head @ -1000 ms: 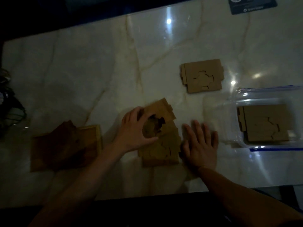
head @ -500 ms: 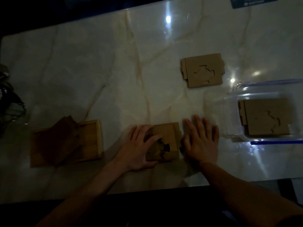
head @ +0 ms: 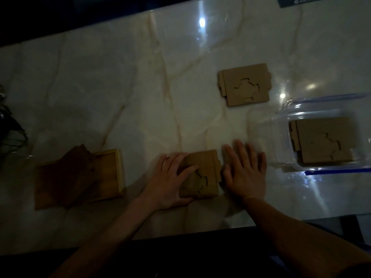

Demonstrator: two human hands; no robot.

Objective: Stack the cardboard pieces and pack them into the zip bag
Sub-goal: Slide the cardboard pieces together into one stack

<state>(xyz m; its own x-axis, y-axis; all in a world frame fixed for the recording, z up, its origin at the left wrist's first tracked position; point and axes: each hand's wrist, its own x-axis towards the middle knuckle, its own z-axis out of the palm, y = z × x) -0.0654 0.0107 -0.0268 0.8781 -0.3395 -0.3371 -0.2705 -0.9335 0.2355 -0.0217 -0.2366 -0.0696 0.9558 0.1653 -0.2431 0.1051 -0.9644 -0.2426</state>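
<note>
1. Small stack of flat brown die-cut cardboard pieces (head: 202, 173), each with a curved cut-out at centre; lies on the near middle of the table, between the two hands. Judged: being squared up before packing.
2. Left hand (head: 170, 181), laid over the stack's left half, thumb across the top piece, fingers together and curled over the far-left corner; apparently pressing the pieces level.
3. Right hand (head: 245, 171), flat on the table, fingers slightly spread, its thumb edge touching the stack's right side; seemingly a stop to align edges.
4. Clear plastic zip bag with blue seal strip (head: 321, 105), at right, mouth toward the hands, already holding a second cardboard stack (head: 323, 141).
5. Third cardboard stack (head: 245, 85), loose, farther back, apart from the bag.
6. Shallow light wooden tray (head: 112, 173), at left, with dark unsorted pieces (head: 66, 177) heaped in and over it.
7. Glossy veined white marble table (head: 120, 87).
8. Dark card (head: 297, 2), far right edge; print unreadable.
</note>
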